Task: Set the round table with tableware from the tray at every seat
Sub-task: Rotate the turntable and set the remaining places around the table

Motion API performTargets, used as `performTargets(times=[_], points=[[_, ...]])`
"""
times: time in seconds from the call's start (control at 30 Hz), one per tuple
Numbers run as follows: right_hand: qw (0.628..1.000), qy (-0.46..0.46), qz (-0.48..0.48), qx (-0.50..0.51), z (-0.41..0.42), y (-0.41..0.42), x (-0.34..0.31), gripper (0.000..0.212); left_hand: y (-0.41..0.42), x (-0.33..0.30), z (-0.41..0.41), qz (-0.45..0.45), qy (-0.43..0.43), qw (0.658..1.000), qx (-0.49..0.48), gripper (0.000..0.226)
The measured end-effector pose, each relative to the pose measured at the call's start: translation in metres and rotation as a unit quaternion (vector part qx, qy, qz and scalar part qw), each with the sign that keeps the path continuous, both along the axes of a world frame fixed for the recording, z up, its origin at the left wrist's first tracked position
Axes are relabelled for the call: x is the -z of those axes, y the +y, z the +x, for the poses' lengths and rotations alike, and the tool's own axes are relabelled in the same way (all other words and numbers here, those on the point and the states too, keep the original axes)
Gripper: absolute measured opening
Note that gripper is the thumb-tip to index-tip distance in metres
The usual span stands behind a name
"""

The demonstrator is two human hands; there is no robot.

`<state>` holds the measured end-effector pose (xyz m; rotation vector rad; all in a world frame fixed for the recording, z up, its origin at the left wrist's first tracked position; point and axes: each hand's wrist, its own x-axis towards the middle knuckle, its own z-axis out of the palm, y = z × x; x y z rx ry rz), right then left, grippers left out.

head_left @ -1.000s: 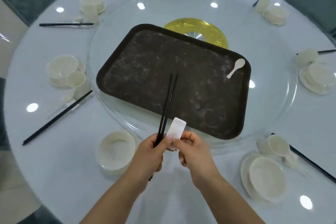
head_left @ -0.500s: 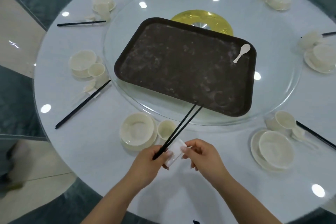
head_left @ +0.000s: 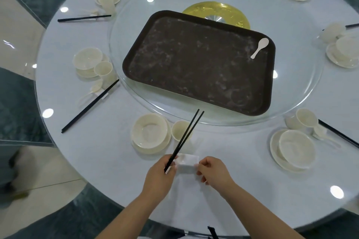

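Now the black chopsticks (head_left: 186, 137) sit pinched in the left hand (head_left: 161, 174), tips angled toward the tray (head_left: 194, 64) at frame centre, while the right hand (head_left: 213, 172) pinches the white rest (head_left: 187, 163) low in the frame. Bowl (head_left: 149, 132) and cup (head_left: 179, 130) wait just left. Risk: the sticks' tips could clip that cup. One spoon (head_left: 259, 47) lies on the tray's upper right.

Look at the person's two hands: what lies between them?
In the head view, a small white rest lies between the left hand and the right hand; both touch it. The left hand also holds black chopsticks.
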<state>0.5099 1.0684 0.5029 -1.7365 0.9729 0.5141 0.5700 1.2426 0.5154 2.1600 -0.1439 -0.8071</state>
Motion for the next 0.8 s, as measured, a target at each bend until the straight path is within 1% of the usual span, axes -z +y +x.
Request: performTargets(times=[0.1,0.33,0.6,0.8], points=[[0.999,-0.013,0.0,0.032,0.007,0.001,0.008,0.019,0.0,0.007,0.001,0.021,0.002,1.0,0.015,0.02],[0.998,-0.016,0.005,0.065,0.013,-0.001,0.015,0.02,-0.008,0.008,0.006,0.024,0.013,0.999,0.027,0.017],[0.998,-0.021,-0.015,0.059,0.013,0.0,0.02,0.022,-0.004,0.009,0.005,0.027,0.016,0.999,0.02,0.016],[0.998,-0.013,-0.056,0.022,0.012,-0.002,0.019,0.023,-0.002,0.006,0.0,-0.018,0.045,0.999,0.02,0.011]])
